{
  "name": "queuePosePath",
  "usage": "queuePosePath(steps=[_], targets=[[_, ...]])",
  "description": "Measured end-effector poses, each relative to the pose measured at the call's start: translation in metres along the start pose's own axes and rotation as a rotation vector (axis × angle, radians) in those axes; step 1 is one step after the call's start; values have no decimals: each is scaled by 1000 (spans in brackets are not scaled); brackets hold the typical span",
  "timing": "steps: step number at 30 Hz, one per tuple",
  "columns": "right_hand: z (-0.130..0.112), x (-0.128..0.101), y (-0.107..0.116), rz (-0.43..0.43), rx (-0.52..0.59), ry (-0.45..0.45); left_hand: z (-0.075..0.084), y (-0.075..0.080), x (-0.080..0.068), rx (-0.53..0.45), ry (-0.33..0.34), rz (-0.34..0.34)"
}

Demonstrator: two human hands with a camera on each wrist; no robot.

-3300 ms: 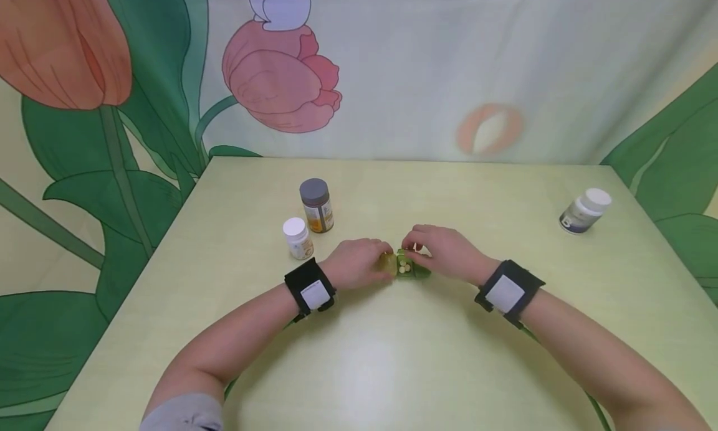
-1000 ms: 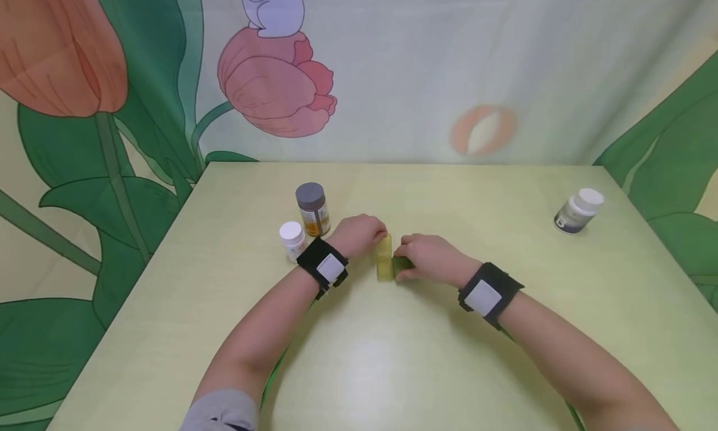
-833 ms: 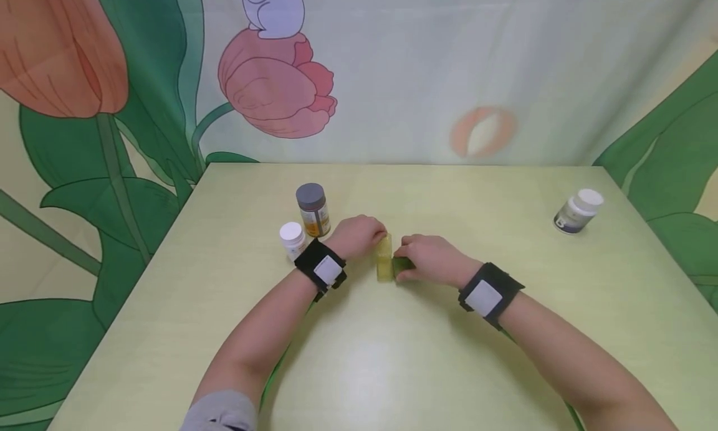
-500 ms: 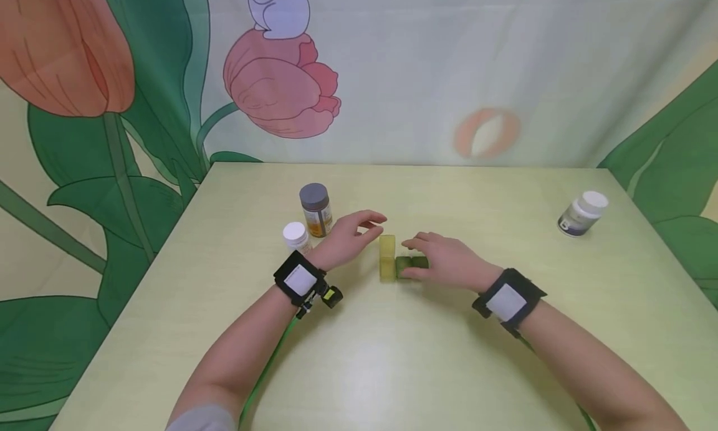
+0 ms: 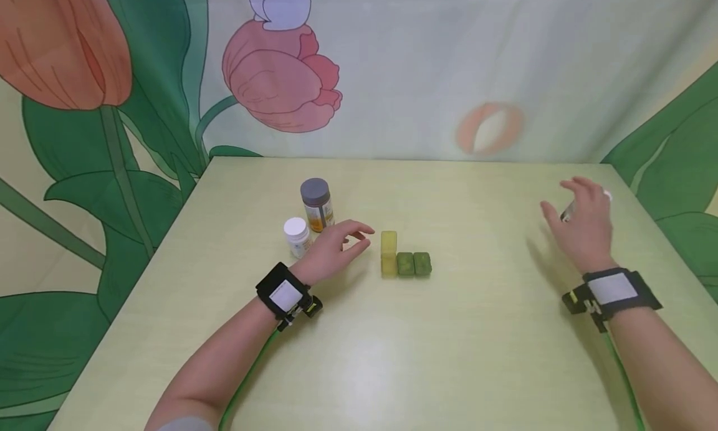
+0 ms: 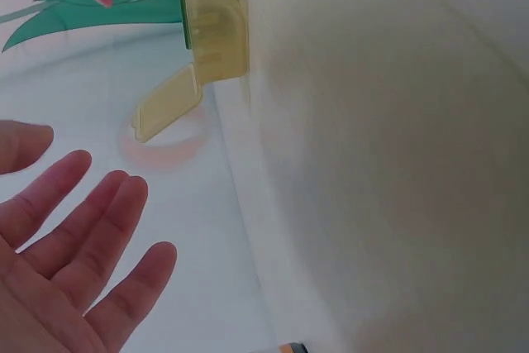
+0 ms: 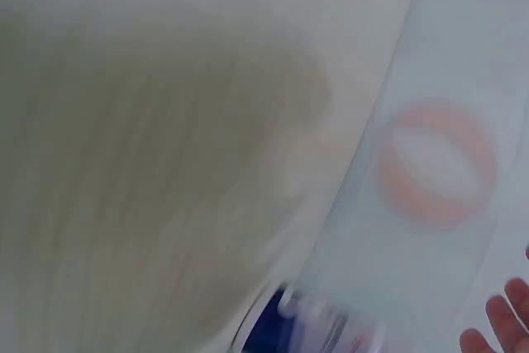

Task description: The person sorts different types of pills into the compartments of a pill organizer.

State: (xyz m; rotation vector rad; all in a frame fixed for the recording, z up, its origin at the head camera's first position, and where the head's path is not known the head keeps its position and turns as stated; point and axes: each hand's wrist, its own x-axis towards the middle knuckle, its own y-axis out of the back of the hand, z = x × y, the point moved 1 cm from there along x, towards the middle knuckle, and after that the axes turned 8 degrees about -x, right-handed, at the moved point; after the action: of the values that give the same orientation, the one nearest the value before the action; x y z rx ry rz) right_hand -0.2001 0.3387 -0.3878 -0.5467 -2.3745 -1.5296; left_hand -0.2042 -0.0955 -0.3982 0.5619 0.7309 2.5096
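My left hand rests open near the pillbox; my right hand spreads open before the far-right bottle.

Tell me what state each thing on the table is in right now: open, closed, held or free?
pill organizer: yellow end lid flipped open, two green lids closed, untouched.
grey-capped bottle: upright, capped.
small white-capped bottle: upright, capped.
far bottle: mostly hidden behind the right hand.
left hand: open, holds nothing.
right hand: open, reaching at the far bottle.

Pale green table, pill organizer, seemingly three bottles
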Motion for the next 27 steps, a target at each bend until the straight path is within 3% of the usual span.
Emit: queuePosePath(steps=[6,11,14,20,27], targets=[[48,21,14,-115,17,-322,3,-1,-1,192,-123,54],[65,28,12,-217,70,-429,5,-3,-1,348,-229,110],[67,30,10,-251,58,-413,5,-3,-3,367,-248,122],[61,24,6,-286,23,-298,5,-2,-6,399,-241,112],[19,1,-1,-395,45,-103,10,-3,-10,445,-241,90]])
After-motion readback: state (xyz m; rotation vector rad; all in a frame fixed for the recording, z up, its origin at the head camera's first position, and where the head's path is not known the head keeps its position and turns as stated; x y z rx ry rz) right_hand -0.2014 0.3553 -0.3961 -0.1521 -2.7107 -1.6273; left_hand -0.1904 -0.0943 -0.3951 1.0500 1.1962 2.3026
